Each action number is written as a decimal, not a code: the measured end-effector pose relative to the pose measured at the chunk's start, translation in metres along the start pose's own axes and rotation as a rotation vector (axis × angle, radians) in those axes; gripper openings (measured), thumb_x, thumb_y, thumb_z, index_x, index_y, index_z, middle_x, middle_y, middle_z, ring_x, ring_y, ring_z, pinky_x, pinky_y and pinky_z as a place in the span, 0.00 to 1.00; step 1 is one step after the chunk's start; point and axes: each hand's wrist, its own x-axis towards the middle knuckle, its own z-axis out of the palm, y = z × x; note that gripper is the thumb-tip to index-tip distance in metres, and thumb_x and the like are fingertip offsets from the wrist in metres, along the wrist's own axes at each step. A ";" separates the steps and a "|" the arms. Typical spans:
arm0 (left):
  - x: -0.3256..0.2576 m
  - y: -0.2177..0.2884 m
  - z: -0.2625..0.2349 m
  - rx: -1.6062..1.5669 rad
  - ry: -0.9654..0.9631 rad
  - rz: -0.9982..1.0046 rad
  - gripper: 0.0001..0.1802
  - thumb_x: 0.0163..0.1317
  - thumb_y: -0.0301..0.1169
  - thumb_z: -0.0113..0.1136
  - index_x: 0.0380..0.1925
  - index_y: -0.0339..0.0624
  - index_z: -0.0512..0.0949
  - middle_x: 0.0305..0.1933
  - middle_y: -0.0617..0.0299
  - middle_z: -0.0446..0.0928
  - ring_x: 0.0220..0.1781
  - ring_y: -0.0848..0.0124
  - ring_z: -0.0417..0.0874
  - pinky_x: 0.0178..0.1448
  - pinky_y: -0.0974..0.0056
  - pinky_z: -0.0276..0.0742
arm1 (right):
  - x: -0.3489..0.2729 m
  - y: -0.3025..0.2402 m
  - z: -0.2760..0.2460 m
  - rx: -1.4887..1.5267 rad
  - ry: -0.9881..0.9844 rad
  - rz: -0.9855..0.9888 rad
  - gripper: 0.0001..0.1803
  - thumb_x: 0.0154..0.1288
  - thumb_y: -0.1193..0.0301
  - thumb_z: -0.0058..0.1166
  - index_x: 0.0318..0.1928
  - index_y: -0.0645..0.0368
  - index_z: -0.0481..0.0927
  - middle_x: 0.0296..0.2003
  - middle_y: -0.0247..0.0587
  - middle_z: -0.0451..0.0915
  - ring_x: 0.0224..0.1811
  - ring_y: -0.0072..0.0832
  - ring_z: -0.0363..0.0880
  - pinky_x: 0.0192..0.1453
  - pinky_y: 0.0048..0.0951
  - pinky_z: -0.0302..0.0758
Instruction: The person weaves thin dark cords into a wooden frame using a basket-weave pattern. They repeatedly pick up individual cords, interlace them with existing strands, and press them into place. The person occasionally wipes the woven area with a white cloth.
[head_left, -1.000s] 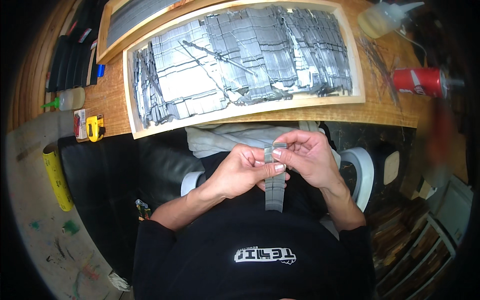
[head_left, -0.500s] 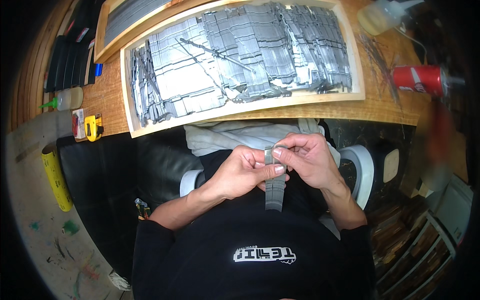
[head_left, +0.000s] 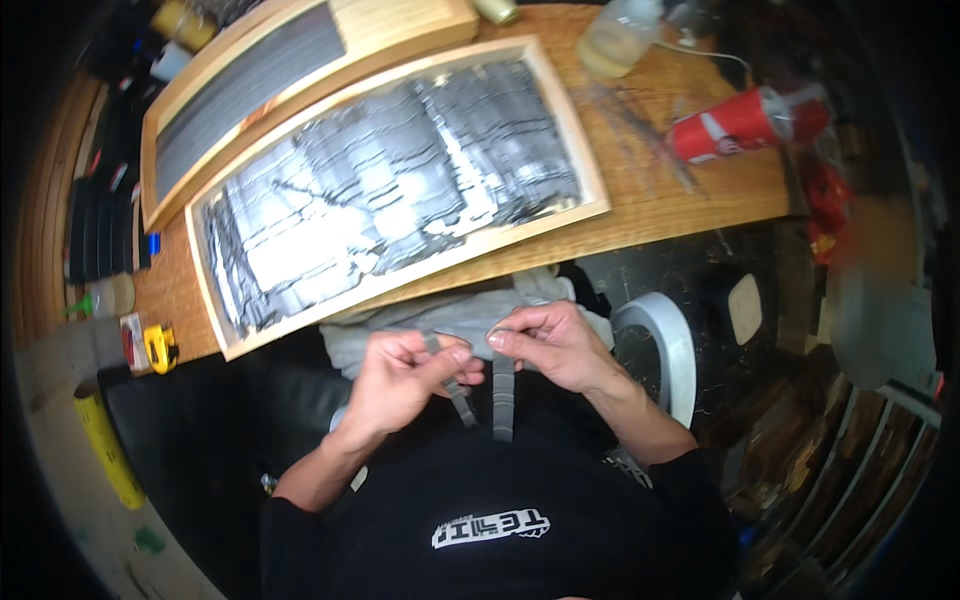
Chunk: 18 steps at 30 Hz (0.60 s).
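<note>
My left hand pinches a narrow dark grey strip between thumb and fingers. One end pokes up past the fingertips and the other slants down over my lap. Across a small gap, my right hand grips the top of a wider grey strip with pale cross lines; it hangs nearly straight down. Beyond both hands, on the table, lies a shallow wooden tray full of similar thin grey strips, laid in rough overlapping rows. Glare whitens part of them.
Behind the tray sits a second wooden frame holding grey material. A red can and a squeeze bottle stand on the right of the wooden table. A yellow tape measure and a green-tipped bottle are at left.
My hands were together around one banded grey bundle; now they are apart, each with a strip. The view has shifted, so the tray appears tilted and further left.
</note>
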 end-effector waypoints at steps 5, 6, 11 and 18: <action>0.055 0.130 0.065 0.373 -0.135 0.282 0.12 0.74 0.33 0.65 0.42 0.33 0.87 0.36 0.54 0.90 0.36 0.72 0.91 0.35 0.71 0.84 | -0.008 0.002 -0.008 -0.026 0.069 0.075 0.11 0.72 0.69 0.67 0.45 0.66 0.90 0.30 0.32 0.85 0.28 0.16 0.77 0.34 0.20 0.74; 0.075 0.146 0.083 0.405 -0.166 0.320 0.13 0.74 0.35 0.65 0.42 0.33 0.87 0.36 0.54 0.90 0.35 0.73 0.91 0.36 0.70 0.84 | -0.010 0.003 -0.010 -0.012 0.072 0.050 0.11 0.72 0.69 0.68 0.45 0.66 0.90 0.29 0.32 0.84 0.28 0.16 0.77 0.34 0.20 0.74; 0.104 0.155 0.089 0.520 -0.115 0.226 0.15 0.73 0.37 0.67 0.46 0.34 0.88 0.36 0.55 0.90 0.34 0.72 0.90 0.36 0.67 0.85 | -0.021 -0.003 -0.019 -0.018 0.092 -0.048 0.12 0.73 0.69 0.66 0.47 0.66 0.90 0.32 0.33 0.86 0.31 0.17 0.80 0.35 0.20 0.77; 0.028 0.056 0.020 0.251 -0.209 -0.257 0.12 0.72 0.32 0.69 0.44 0.32 0.88 0.37 0.58 0.90 0.37 0.74 0.91 0.31 0.71 0.81 | -0.012 -0.012 -0.020 -0.009 0.022 -0.082 0.11 0.73 0.70 0.66 0.48 0.66 0.90 0.36 0.36 0.87 0.35 0.18 0.82 0.39 0.21 0.80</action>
